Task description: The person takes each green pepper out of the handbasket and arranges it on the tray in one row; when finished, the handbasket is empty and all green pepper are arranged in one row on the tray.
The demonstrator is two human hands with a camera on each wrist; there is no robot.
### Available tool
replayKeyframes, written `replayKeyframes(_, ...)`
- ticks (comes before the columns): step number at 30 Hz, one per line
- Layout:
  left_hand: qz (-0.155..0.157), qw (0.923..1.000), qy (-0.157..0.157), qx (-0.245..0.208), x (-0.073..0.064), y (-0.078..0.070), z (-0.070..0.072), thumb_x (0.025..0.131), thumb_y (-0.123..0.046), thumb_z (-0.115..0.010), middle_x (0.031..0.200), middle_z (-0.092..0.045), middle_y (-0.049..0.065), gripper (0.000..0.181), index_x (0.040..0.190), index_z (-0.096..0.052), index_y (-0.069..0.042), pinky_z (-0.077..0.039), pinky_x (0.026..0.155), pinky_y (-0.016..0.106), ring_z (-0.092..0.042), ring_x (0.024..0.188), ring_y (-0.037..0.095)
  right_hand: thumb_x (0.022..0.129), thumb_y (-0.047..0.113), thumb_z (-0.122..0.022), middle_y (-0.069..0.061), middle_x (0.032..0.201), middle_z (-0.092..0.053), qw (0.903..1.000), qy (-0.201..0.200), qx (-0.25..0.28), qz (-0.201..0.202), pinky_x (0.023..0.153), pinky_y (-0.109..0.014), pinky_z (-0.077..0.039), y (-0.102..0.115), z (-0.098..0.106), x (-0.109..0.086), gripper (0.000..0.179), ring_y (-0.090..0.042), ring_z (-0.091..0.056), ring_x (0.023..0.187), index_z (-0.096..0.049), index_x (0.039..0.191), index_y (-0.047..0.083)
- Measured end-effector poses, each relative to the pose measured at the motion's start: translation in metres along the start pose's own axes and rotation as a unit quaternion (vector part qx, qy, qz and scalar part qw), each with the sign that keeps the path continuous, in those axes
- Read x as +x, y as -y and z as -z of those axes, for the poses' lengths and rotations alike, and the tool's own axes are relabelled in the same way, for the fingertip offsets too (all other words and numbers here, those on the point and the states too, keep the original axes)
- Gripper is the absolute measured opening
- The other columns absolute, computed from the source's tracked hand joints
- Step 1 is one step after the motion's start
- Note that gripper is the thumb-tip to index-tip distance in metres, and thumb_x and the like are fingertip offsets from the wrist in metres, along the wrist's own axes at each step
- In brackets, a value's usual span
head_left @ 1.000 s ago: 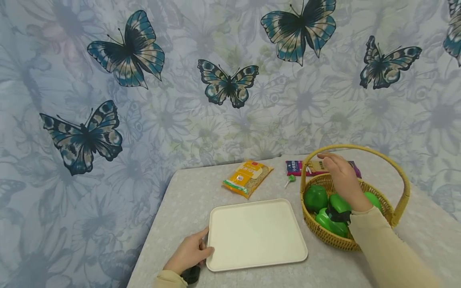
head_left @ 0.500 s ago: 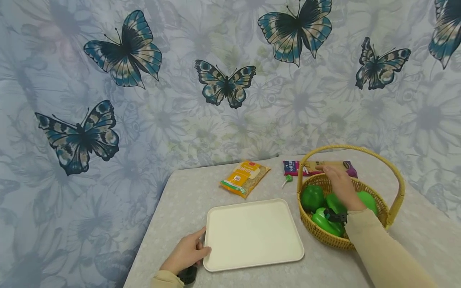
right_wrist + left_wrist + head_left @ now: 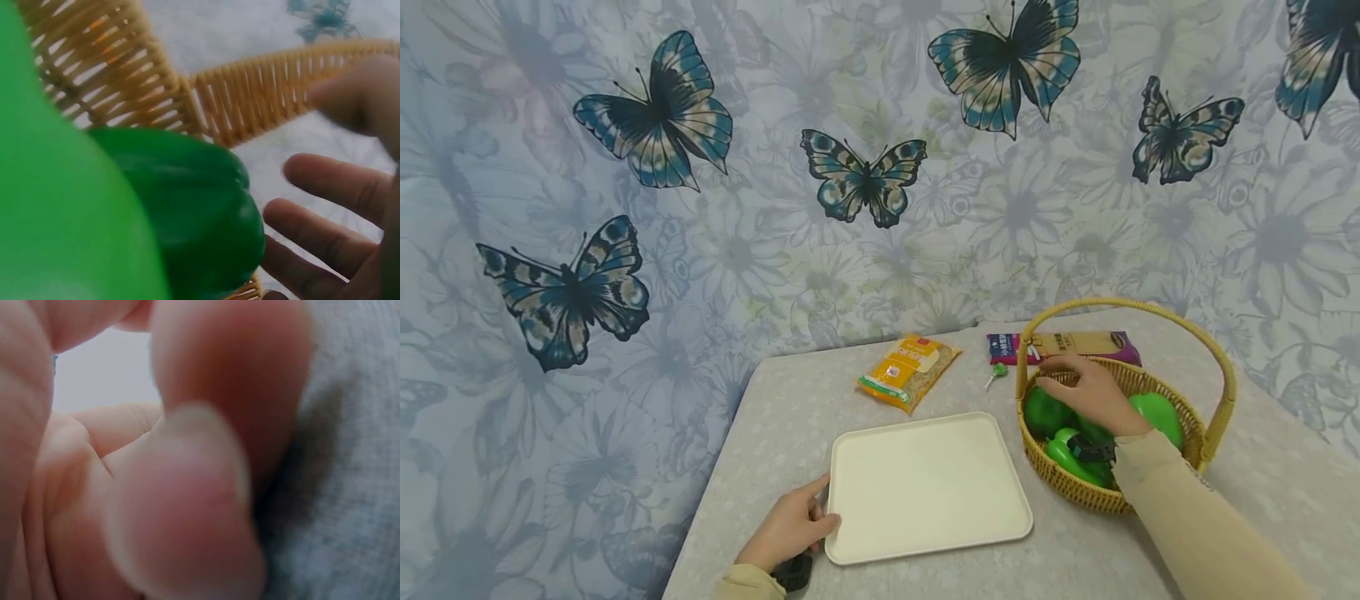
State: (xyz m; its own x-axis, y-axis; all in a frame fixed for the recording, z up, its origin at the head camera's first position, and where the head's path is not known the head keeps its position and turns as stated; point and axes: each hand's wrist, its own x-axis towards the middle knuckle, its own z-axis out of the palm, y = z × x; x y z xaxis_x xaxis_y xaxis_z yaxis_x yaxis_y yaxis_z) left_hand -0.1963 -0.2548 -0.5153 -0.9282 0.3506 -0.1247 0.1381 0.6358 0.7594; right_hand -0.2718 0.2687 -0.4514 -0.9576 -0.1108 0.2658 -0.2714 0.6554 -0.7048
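Note:
My left hand (image 3: 790, 527) holds the left edge of a cream rectangular tray (image 3: 928, 487), thumb over the rim. Curled fingers (image 3: 187, 506) fill the left wrist view up close. Over a yellow wicker basket (image 3: 1078, 493) on the right is my right hand (image 3: 1093, 396), palm down. Its fingers are spread and bent beside a dark green bell pepper (image 3: 200, 212), holding nothing. That pepper (image 3: 1045, 412) lies at the basket's left. In front of it is a brighter green pepper (image 3: 1075, 458), and a light green fruit or vegetable (image 3: 1159, 418) sits at the right; the hand partly hides the contents.
A yellow-orange bag of grain (image 3: 910, 372) lies behind the tray. Further right are a green lollipop (image 3: 998, 372) and a long purple packet (image 3: 1120, 348) behind the basket. The tall basket handle (image 3: 1221, 392) arches over the right hand. Butterfly-patterned cloth (image 3: 880, 267) backs the table.
My right hand has come down and toward the left of the basket, its fingers bending toward the dark green pepper. My left hand stays at the tray edge. The view shifts slightly.

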Motion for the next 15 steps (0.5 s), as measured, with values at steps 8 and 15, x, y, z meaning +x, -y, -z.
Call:
replayKeyframes(8,-0.006,1.0,-0.005,0.006,0.0014,-0.0007,0.0007,0.093,-0.026,-0.074,0.067,-0.062,0.0,0.082,0.159,-0.034,0.002,-0.054,0.049,0.034,-0.06,0.05,0.016,0.093,0.042,-0.076,-0.017,0.132,-0.067,0.9973,0.038,-0.05,0.038,0.099,-0.063,-0.048,-0.0061,-0.0036,0.0034,0.046,-0.043,-0.06,0.122,-0.071,0.126,0.011)
replayKeyframes(15,-0.001,1.0,-0.003,-0.001,-0.002,0.0002,-0.0008,0.092,-0.025,-0.076,0.067,-0.062,0.001,0.083,0.158,-0.035,0.002,-0.053,0.048,0.033,-0.059,0.049,0.016,0.093,0.036,-0.077,-0.016,0.13,-0.067,0.9947,0.069,-0.065,0.038,0.1,-0.062,-0.048,-0.0082,-0.0075,0.0035,0.043,-0.043,-0.06,0.123,-0.07,0.126,0.01)
